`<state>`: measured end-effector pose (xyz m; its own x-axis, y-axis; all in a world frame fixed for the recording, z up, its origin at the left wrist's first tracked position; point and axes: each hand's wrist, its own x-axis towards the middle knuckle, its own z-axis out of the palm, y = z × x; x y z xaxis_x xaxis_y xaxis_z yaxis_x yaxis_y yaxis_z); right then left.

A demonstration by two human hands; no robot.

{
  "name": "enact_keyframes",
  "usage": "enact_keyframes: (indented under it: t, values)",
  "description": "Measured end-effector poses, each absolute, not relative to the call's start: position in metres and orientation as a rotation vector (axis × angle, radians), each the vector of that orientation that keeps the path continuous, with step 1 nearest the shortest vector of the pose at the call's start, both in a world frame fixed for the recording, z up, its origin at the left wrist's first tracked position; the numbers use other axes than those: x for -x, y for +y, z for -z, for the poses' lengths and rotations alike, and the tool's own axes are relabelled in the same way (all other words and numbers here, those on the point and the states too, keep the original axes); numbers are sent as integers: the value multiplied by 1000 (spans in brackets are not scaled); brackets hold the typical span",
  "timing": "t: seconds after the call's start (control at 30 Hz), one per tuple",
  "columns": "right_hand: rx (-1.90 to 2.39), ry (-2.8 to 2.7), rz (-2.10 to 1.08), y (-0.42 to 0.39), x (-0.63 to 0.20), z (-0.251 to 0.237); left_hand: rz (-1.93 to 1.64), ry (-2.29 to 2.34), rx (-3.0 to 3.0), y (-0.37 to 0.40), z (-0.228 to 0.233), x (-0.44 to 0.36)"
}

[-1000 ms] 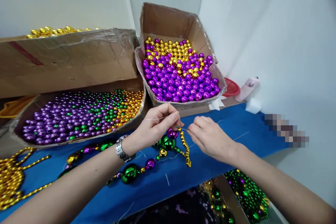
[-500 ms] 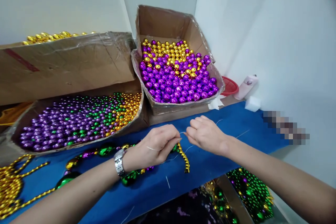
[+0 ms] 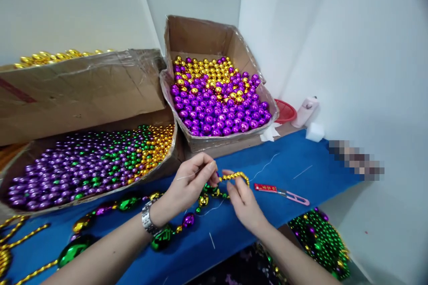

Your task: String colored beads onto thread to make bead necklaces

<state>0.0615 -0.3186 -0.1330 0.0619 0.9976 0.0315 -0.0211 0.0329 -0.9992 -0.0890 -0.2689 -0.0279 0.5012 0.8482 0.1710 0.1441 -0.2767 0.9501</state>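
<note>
Necklace [image 3: 162,238], in front of the bead box [image 3: 214,143], has big beads [image 3: 128,203] strung; the gold strand [image 3: 237,175] seems not yet secured. Left hand [image 3: 190,182] pinches thread [image 3: 185,177]; right hand [image 3: 245,205] has fingers half-curled at the strand, grip unclear.

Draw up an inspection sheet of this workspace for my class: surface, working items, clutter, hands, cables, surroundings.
Surface: flat, blue work surface.
Working items: curved strand of small, shiny gold beads; string of shiny green, purple and gold beads in mixed sizes, lying on the blue.
Clutter: slim red-and-pink hand tool; short, straight white thread piece.
Left hand: thumb and forefinger pinched on thin, pale thread; silver metal watch on wrist.
Right hand: fingers at the gold strand; firmness of grip unclear.
Cables: nothing seen.
Surroundings: brown cardboard box of shiny purple and gold balls; round red plastic basket; pale, plain wall.
</note>
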Motion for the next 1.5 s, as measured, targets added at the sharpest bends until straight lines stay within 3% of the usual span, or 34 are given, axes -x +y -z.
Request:
enact_keyframes:
  t: [0.23,0.43,0.7,0.83,1.07,1.37,1.5]
  values:
    - [1367,-1673,-416,-277,-84,140,-586,958,-1647,-264,41,92]
    - [1406,-1836,-159,-284,-69,127,-569,974,-1685,-259,39,96]
    - [1204,-1970,-519,-364,-74,92,-873,932,-1718,-261,36,105]
    - [1273,-1667,-577,-346,-75,79,-816,879,-1846,-273,41,104]
    - [1080,-1205,-1156,-314,-48,90,-758,882,-1941,-295,55,108]
    - [895,-1080,-1347,-302,-36,93,-938,866,-1002,-286,71,122]
    - [873,-1152,-1389,-294,-40,92,-948,905,-1016,-285,70,126]
